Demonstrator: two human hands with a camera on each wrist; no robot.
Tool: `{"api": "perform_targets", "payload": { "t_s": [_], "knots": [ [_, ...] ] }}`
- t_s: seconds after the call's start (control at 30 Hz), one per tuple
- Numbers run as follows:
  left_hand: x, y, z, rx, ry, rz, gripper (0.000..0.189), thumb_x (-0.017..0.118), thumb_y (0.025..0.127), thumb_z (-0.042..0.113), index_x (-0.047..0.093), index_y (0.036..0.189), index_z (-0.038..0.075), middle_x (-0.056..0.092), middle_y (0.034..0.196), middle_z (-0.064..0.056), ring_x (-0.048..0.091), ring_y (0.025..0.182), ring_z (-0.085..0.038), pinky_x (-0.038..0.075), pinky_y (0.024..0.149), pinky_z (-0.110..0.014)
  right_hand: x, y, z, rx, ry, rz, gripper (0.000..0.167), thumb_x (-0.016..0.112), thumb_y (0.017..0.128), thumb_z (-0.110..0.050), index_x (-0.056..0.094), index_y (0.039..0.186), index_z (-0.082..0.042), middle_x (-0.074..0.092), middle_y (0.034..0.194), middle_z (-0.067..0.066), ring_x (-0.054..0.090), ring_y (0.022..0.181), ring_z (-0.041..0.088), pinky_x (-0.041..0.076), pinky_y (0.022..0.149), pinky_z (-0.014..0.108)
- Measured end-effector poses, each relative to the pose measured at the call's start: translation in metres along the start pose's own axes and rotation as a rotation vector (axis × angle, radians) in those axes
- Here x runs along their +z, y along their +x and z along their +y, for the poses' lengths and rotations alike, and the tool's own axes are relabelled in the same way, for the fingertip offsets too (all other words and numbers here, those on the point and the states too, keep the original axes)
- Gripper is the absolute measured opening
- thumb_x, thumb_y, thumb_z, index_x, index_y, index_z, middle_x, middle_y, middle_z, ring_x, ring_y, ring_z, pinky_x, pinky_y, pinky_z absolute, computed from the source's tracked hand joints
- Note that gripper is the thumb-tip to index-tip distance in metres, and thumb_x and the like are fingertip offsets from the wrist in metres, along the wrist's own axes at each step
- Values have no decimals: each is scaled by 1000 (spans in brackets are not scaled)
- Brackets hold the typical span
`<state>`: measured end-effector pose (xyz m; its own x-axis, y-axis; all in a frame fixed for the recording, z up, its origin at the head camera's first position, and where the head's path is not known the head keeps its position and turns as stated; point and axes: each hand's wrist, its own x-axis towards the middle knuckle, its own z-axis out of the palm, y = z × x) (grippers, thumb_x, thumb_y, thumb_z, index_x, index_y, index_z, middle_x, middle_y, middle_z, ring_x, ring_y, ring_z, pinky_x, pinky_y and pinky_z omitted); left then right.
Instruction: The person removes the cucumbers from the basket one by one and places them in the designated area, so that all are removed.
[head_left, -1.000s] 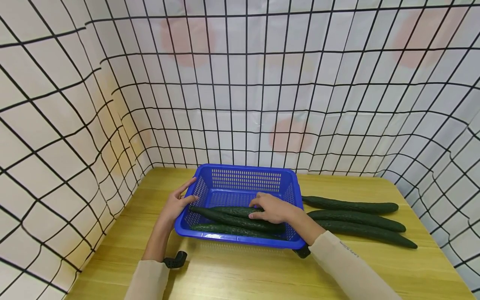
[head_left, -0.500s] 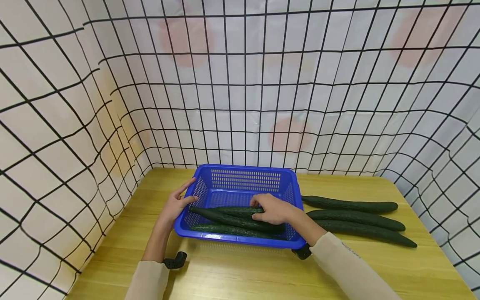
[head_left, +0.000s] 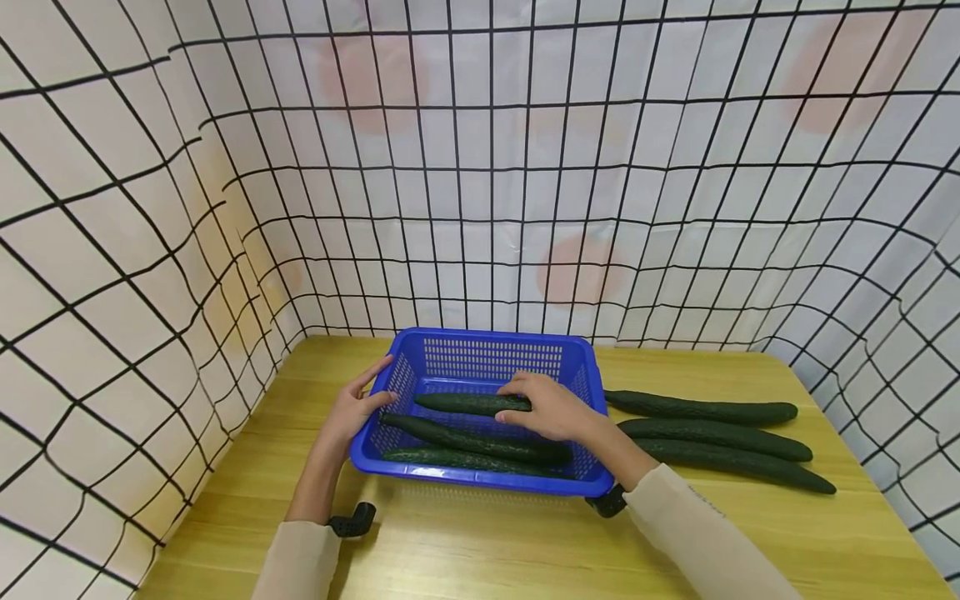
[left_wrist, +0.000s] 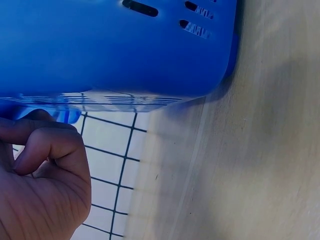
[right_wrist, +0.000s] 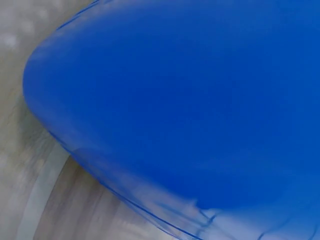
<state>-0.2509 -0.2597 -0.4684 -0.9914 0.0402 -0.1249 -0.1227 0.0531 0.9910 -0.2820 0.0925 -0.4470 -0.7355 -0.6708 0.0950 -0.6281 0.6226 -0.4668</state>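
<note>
A blue plastic basket (head_left: 487, 336) stands on the wooden table, with three dark green cucumbers inside. My left hand (head_left: 356, 410) grips its left rim, thumb over the inner side; the left wrist view shows that hand's curled fingers beside the basket wall (left_wrist: 125, 60). Inside the basket, my right hand (head_left: 551, 410) holds the right end of the rear cucumber (head_left: 461, 403), fingers behind and thumb in front. Two other cucumbers, a middle one (head_left: 468, 438) and a front one (head_left: 450, 458), lie nearer the front wall. Blue basket plastic (right_wrist: 175, 100) fills most of the right wrist view, hiding the right hand.
To the right of the basket, three more cucumbers lie side by side on the table (head_left: 465, 550): a back one (head_left: 705, 410), a middle one (head_left: 720, 437) and a front one (head_left: 750, 468). Black grid mesh (head_left: 491, 221) over white sheeting encloses the back and sides.
My right hand has moved the rear cucumber toward the back of the basket, so a gap now separates it from the other two. The left hand stays on the rim.
</note>
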Motion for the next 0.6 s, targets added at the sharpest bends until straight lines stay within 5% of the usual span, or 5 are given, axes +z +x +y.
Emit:
{"api": "perform_targets", "payload": {
  "t_s": [0.3, 0.6],
  "knots": [
    [1, 3, 1, 7, 2, 5, 73, 67, 95, 10, 42, 158, 35, 54, 145, -32, 70, 110, -41, 63, 80, -48, -16, -12, -11, 7, -63, 95, 45, 67, 98, -46, 69, 135, -20, 65, 132, 3, 66, 111, 22, 57, 86, 42],
    [-1, 0, -1, 5, 10, 10, 72, 67, 95, 11, 42, 158, 34, 52, 147, -32, 69, 112, -42, 63, 81, -48, -34, -29, -17, -13, -41, 157, 42, 66, 99, -42, 68, 135, -23, 66, 134, 2, 64, 123, 25, 55, 98, 49]
  ]
}}
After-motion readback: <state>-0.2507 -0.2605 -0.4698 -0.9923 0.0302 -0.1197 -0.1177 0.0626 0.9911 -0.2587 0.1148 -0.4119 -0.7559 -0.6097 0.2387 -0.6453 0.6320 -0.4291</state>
